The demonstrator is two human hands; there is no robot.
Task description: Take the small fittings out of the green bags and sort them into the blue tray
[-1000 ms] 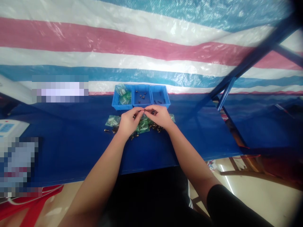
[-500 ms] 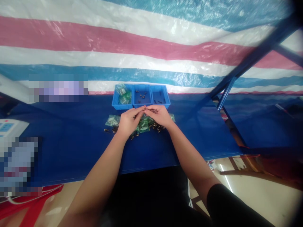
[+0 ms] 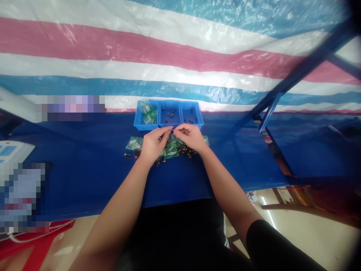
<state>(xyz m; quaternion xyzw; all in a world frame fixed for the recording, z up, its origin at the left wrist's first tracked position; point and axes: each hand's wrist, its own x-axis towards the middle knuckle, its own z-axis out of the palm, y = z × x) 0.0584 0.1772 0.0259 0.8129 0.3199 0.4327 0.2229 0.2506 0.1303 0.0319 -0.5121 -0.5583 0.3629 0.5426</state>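
My left hand [image 3: 153,142] and my right hand [image 3: 191,136] meet above the pile, just in front of the blue bins. Both are closed, thumb and fingers pinched at the tips. Between the fingertips shows a thin small screw [image 3: 172,130], mostly hidden by them. Under and between my hands lie green-tinted plastic bags [image 3: 170,149] of small metal parts. Loose dark and brass-coloured screws [image 3: 188,151] are scattered around the bags, with a single screw [image 3: 127,155] off to the left. Another small bag [image 3: 134,143] sits left of my left hand.
Three joined blue bins stand behind my hands: the left bin [image 3: 138,122] holds bags, the middle bin [image 3: 169,122] several brass-coloured screws, the right bin [image 3: 199,122] a few dark screws. A white device [image 3: 15,154] is at the left. A blue metal frame [image 3: 270,109] rises at the right.
My fingertips have drawn slightly apart, so the small piece between them shows more. Otherwise the hands, bins and pile stay in place; the view has shifted very slightly.
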